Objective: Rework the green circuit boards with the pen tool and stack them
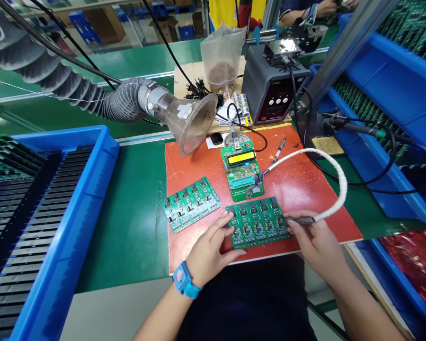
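My left hand (211, 248), with a blue wristband (185, 279), grips the left end of a green circuit board (257, 225). Its fingertips rest on the upper left edge and the thumb lies along the lower edge. In my closed right hand (317, 244) is a dark probe (300, 220), its tip at the board's right end; the exact contact is hidden. A white-wrapped cable (342, 182) loops from the probe to a green programmer board (242, 168) with a lit yellow display. To the left lies a second circuit board (192, 203), untouched.
A fume funnel (195, 123) hangs over the red mat (199, 163). Behind stands a soldering station (273, 90); a pen (279, 149) lies nearby. Blue bins (92, 189) with boards flank me. At the back, another person's hand (326, 8) shows.
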